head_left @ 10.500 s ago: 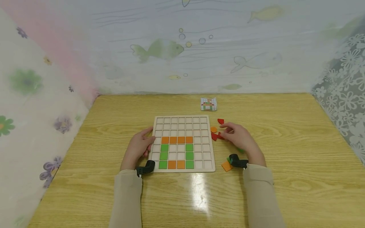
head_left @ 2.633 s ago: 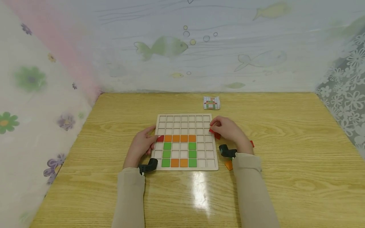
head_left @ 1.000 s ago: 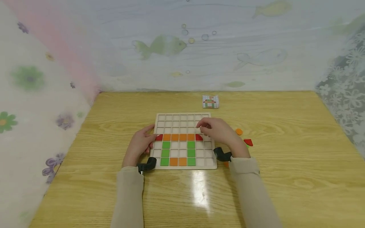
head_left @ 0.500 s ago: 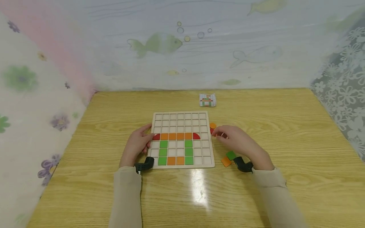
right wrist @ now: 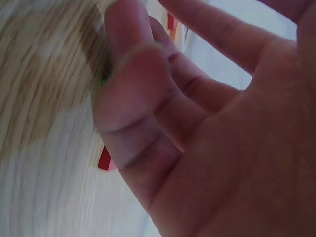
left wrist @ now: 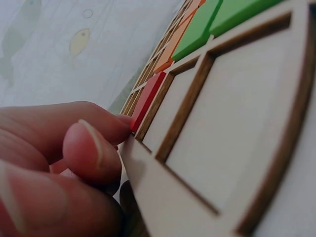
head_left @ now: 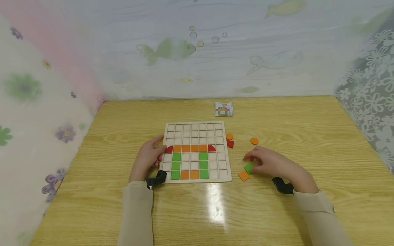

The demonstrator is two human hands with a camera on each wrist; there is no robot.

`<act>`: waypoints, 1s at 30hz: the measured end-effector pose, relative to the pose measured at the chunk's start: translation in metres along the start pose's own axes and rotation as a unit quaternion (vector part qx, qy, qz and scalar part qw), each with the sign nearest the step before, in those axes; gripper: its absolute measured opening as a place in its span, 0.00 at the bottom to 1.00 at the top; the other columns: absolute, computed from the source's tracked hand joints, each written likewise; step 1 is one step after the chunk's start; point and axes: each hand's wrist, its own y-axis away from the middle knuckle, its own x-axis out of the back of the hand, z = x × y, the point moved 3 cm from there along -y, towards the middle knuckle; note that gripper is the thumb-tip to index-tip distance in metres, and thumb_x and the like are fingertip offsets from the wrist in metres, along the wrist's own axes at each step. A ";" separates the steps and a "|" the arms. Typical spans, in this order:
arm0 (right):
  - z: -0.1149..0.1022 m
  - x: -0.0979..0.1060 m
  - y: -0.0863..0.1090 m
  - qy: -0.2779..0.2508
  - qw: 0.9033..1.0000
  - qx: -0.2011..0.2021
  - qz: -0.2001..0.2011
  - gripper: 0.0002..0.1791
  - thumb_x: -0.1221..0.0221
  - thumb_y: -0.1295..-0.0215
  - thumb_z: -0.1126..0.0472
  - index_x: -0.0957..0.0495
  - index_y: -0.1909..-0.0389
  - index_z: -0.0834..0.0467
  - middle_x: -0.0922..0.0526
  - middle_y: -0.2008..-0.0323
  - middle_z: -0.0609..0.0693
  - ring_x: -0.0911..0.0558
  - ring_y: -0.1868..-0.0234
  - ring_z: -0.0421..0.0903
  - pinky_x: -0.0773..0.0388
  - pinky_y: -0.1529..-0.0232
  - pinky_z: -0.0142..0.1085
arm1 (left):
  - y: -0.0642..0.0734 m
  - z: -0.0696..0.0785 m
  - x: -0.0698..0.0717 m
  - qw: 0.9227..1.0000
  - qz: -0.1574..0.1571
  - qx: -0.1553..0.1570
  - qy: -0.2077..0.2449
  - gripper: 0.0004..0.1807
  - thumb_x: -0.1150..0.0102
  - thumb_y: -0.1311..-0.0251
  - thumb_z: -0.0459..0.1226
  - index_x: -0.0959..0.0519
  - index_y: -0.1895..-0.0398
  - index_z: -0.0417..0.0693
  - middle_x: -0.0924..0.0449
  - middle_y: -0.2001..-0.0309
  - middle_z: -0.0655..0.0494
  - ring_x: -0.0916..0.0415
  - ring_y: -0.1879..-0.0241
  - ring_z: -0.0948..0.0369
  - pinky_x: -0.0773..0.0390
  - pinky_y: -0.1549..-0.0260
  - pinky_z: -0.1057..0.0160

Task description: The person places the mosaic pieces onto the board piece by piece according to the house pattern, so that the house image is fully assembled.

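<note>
A wooden grid board lies on the table, with a row of orange tiles ending in a rounded red piece on the right and another red piece on the left. Below it stand two columns of green tiles. My left hand grips the board's left edge, a fingertip right at the left red piece in the left wrist view. On the right, my right hand hovers with loosely bent fingers and nothing between them, its thumb overlapping a loose green tile.
An orange tile lies against the loose green one. An orange disc and a loose red piece sit beside the board's right edge; a second orange disc lies farther right. A small pattern card lies behind the board.
A red piece has come to the right end of the orange row. My right hand has moved off the board, rightward and nearer me, to the green tile. The left hand stays at the edge.
</note>
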 end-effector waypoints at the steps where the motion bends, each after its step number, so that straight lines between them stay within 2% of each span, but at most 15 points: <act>1: 0.001 0.000 0.001 -0.001 1.000 0.001 -0.006 0.17 0.37 0.48 0.60 0.24 0.56 0.53 0.29 0.65 0.45 0.33 0.72 0.39 0.32 0.70 0.31 | 0.000 0.000 0.000 1.000 -0.002 -0.003 -0.001 0.27 0.47 0.41 0.45 0.38 0.37 0.63 0.30 0.85 0.50 0.38 0.92 0.61 0.31 0.92 0.63; 6: 0.001 -0.002 0.003 -0.022 1.000 -0.004 -0.022 0.13 0.37 0.49 0.63 0.23 0.60 0.50 0.31 0.64 0.46 0.33 0.72 0.40 0.32 0.71 0.31 | 0.000 -0.001 -0.001 1.000 0.001 -0.009 -0.005 0.27 0.48 0.41 0.45 0.38 0.37 0.63 0.30 0.85 0.51 0.38 0.92 0.62 0.31 0.91 0.63; 11: -0.001 -0.005 0.002 -0.017 0.999 0.000 -0.029 0.11 0.37 0.49 0.64 0.25 0.64 0.50 0.32 0.67 0.46 0.33 0.71 0.41 0.32 0.71 0.31 | 0.003 -0.004 -0.001 1.000 0.002 0.008 0.002 0.27 0.47 0.41 0.45 0.38 0.37 0.65 0.30 0.84 0.50 0.38 0.91 0.61 0.31 0.91 0.64; 19: 0.001 -0.006 -0.004 -0.045 0.998 -0.012 -0.035 0.10 0.38 0.47 0.64 0.28 0.68 0.49 0.29 0.75 0.43 0.30 0.74 0.40 0.30 0.72 0.32 | 0.002 -0.002 0.001 1.000 0.010 -0.004 -0.002 0.27 0.47 0.42 0.46 0.37 0.38 0.65 0.30 0.84 0.50 0.39 0.92 0.61 0.31 0.91 0.64; 23: 0.002 -0.005 -0.006 -0.043 0.998 -0.010 -0.034 0.08 0.40 0.44 0.60 0.28 0.65 0.48 0.27 0.74 0.41 0.29 0.72 0.39 0.30 0.69 0.33 | 0.002 -0.001 0.002 1.000 0.006 -0.005 -0.006 0.27 0.47 0.41 0.45 0.38 0.37 0.64 0.29 0.84 0.50 0.38 0.92 0.62 0.30 0.91 0.63; 30: 0.002 -0.002 -0.012 -0.040 0.999 -0.026 -0.007 0.07 0.42 0.41 0.55 0.24 0.61 0.45 0.25 0.69 0.38 0.27 0.67 0.39 0.30 0.63 0.36 | 0.002 0.000 0.000 1.000 0.004 -0.006 0.002 0.27 0.46 0.42 0.44 0.37 0.38 0.64 0.30 0.85 0.50 0.39 0.92 0.61 0.32 0.92 0.65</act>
